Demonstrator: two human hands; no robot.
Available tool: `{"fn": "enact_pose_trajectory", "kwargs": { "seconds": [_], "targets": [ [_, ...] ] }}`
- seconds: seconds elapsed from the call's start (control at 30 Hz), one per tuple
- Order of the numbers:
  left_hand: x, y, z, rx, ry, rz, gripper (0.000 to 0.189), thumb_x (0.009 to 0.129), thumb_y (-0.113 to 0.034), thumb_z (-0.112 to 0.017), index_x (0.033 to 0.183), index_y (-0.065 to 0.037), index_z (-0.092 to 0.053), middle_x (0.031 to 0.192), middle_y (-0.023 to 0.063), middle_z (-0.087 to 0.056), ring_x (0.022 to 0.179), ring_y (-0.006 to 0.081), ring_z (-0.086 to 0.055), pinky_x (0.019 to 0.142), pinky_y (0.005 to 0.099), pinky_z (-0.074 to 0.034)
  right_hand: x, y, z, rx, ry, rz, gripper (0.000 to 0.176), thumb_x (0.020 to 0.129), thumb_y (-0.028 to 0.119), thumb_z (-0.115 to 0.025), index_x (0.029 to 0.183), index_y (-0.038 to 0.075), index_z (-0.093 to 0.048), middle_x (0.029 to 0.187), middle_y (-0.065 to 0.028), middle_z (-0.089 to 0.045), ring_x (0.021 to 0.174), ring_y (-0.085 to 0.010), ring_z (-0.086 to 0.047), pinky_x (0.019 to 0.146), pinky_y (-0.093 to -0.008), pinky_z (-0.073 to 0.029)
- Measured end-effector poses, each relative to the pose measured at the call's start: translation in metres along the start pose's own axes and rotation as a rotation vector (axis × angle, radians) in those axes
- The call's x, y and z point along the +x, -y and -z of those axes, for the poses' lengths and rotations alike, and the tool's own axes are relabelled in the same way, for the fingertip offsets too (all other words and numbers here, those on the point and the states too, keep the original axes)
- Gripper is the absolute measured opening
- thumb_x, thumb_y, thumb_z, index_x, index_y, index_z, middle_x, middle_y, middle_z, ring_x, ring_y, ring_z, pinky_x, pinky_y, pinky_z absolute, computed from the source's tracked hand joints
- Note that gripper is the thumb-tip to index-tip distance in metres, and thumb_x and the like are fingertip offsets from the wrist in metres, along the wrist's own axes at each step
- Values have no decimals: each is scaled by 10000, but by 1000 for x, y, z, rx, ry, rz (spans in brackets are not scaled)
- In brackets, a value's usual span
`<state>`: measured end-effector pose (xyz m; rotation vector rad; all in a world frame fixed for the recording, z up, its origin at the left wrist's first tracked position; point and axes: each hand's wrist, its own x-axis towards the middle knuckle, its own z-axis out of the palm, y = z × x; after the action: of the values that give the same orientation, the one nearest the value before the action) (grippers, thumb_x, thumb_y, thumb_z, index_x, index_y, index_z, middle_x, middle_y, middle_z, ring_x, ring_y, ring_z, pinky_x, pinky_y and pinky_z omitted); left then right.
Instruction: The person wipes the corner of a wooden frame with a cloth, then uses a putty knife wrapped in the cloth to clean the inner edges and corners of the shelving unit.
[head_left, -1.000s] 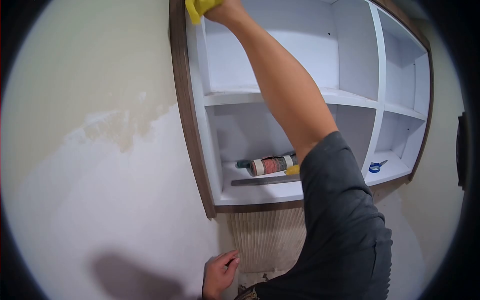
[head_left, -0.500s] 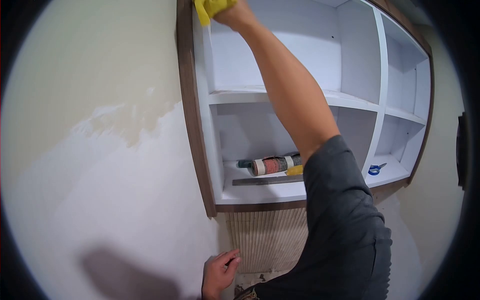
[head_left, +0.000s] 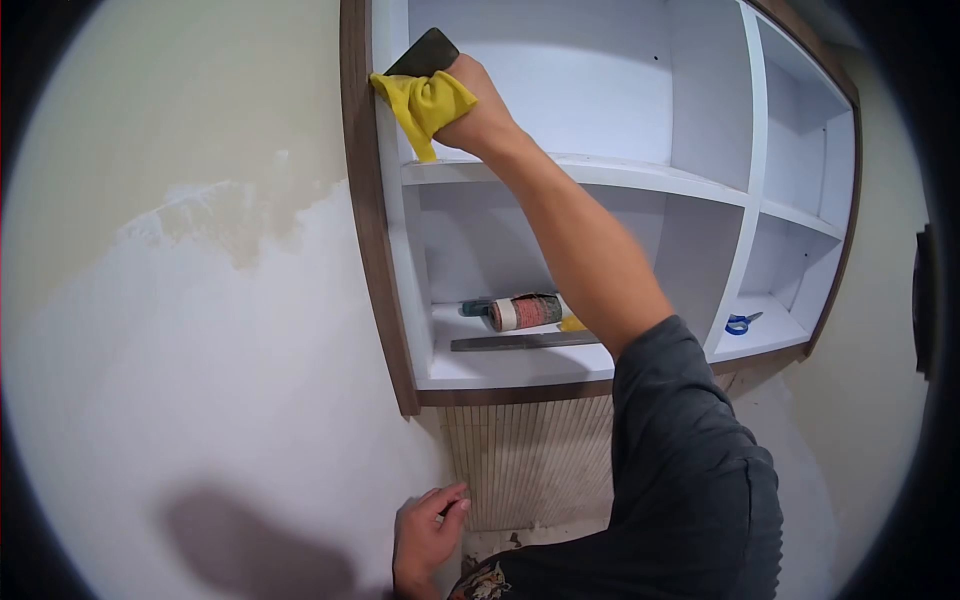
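Observation:
My right hand (head_left: 480, 105) is closed around a yellow cloth (head_left: 425, 105), at the left upright of a white cabinet (head_left: 405, 265) with brown trim. From the top of that grip sticks out a dark flat piece (head_left: 425, 54) with straight edges, its kind unclear. The cloth hangs against the upright, just above the middle shelf (head_left: 590, 172). Low in the view, my left hand (head_left: 428, 535) has its fingers curled with the thumb against them, close to the white wall. What lies between those fingers, if anything, I cannot tell.
On the lower shelf are a rolled red and grey material (head_left: 527, 312), a long grey flat bar (head_left: 520, 342) and a green object (head_left: 475, 309). Blue-handled scissors (head_left: 740, 323) rest in the lower right compartment. A ribbed panel (head_left: 530, 465) stands below the cabinet.
My right hand has come down along the cabinet's left upright, bringing the cloth and the dark flat piece into view. The cabinet sits slightly higher and further left in view. My left hand stays curled.

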<state>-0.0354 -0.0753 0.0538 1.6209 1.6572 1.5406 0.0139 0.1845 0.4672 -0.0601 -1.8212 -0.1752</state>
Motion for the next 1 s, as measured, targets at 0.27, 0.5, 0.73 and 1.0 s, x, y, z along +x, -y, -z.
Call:
{"fn": "enact_pose_trajectory", "kwargs": {
  "seconds": [0.27,0.5,0.73,1.0],
  "targets": [
    [-1,12,0,43,-38,-44,239,890,-160,-699,1079,-15,-711,871,138,-704,773,267,-701,642,327,-558,53,-2,-13,-91,-151,-41,240,710,229,-776,732,8,-683,747,-200,-681,745,-407,-660,634,-398,-540],
    [-5,-1,-2,16,8,-3,243,890,-59,-684,1117,26,-690,857,107,-690,752,157,-655,710,270,-521,-6,8,0,-42,44,-65,269,705,229,-781,730,-17,-674,751,-224,-672,752,-403,-660,639,-399,-540],
    [-3,10,-7,83,45,35,243,894,-58,-692,1125,17,-692,853,102,-687,748,146,-647,713,266,-522,17,22,2,-49,39,-158,264,704,217,-779,761,-23,-682,768,-228,-673,744,-406,-656,659,-409,-541],
    [38,-31,-26,9,-114,-161,228,912,-60,-665,1119,32,-686,871,108,-681,790,169,-655,713,274,-525,-39,-10,63,120,187,-74,250,720,207,-780,799,-7,-676,752,-171,-675,688,-351,-633,632,-382,-509]
  ]
}}
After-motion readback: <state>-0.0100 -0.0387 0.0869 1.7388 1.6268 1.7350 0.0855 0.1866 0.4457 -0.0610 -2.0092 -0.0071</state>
